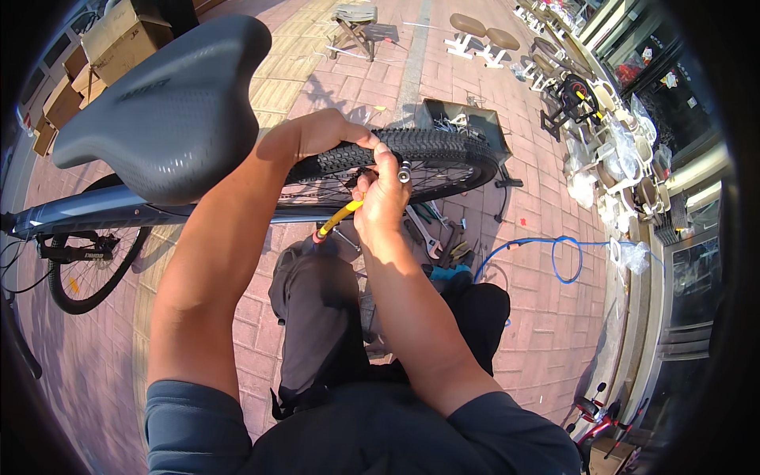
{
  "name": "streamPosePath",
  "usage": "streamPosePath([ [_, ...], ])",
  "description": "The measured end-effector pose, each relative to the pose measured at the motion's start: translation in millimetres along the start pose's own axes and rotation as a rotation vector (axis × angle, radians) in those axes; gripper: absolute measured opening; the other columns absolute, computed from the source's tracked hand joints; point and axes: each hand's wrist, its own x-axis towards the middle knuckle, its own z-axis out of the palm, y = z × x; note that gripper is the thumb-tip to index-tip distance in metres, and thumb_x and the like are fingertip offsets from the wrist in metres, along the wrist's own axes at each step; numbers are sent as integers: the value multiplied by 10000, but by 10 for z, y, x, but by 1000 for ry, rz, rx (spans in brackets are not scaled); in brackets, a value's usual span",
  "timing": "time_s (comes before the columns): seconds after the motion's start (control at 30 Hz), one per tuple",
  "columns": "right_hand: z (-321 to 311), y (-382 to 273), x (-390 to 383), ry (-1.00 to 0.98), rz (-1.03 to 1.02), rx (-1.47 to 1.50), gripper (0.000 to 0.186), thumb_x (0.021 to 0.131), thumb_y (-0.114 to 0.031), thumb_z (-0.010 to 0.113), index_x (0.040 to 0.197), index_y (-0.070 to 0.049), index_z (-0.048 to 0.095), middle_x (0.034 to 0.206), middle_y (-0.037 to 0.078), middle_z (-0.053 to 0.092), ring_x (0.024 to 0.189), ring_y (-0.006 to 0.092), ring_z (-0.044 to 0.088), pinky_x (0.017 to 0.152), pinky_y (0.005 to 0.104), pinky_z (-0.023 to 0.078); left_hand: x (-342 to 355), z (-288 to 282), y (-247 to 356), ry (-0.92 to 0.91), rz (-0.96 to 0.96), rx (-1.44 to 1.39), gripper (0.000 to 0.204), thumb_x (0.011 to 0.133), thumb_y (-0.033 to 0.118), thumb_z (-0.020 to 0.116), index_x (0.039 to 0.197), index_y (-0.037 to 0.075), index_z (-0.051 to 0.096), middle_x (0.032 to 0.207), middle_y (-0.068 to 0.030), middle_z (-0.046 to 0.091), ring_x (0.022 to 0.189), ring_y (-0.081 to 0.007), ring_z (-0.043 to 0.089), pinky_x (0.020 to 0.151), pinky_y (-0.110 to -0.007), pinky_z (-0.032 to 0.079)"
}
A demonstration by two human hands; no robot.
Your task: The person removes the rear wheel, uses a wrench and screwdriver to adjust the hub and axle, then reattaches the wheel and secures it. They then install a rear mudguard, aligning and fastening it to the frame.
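Note:
A bicycle wheel with a knobby black tire (443, 147) stands in front of me, attached to a bike with a dark blue frame (87, 207). My left hand (336, 131) is curled over the top of the tire, its fingertips close to my right thumb. My right hand (381, 194) is closed beside the spokes, around a yellow-handled tool (340, 219) with a red end. A round metal end like a socket (404, 172) sticks out past my right fingers. Whether it belongs to the same tool is hidden by the hand.
The grey saddle (178, 111) looms at the upper left. Wrenches (431, 241) and pliers lie on the brick paving below the wheel. Behind it stands an open toolbox (483, 123). A blue hose (566, 261) loops on the right; cardboard boxes (123, 39) stand far left.

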Motion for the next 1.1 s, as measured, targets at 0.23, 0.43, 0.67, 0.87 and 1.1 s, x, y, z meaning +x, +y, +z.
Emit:
streamPosePath([
  [0.23,-445,232,36,-120,-460,-492,312,916,-241,785,1006,-14,591,803,26,592,637,67,514,581,218,427,-209,45,72,220,86,204,530,852,459,740,700,-43,661,638,-53,487,689,-147,413,701,-353,416],
  [0.43,-511,369,268,-279,277,-1104,465,853,-405,767,795,52,698,667,178,683,627,320,686,677,413,550,-206,80,43,284,70,225,573,819,503,752,684,-42,638,637,-54,523,679,-153,442,705,-360,425],
  [0.67,-99,452,486,-313,71,-1449,400,873,-385,734,990,-3,759,986,233,737,958,377,715,835,440,557,-161,64,-23,299,62,196,473,846,439,754,744,-19,700,674,-18,580,666,-122,452,670,-326,418],
  [0.87,-36,510,508,-396,-79,-1594,314,885,-265,646,1033,-9,752,1070,235,724,1039,406,685,921,454,537,-179,72,-27,307,97,137,609,771,544,786,747,-54,674,690,-116,587,716,-198,482,724,-380,437],
  [1.1,-174,459,340,-373,202,-745,202,989,-194,576,893,-22,622,679,76,595,564,181,554,481,315,438,-139,53,-68,306,150,170,616,780,550,769,710,-48,640,661,-105,563,695,-199,466,698,-385,427],
])
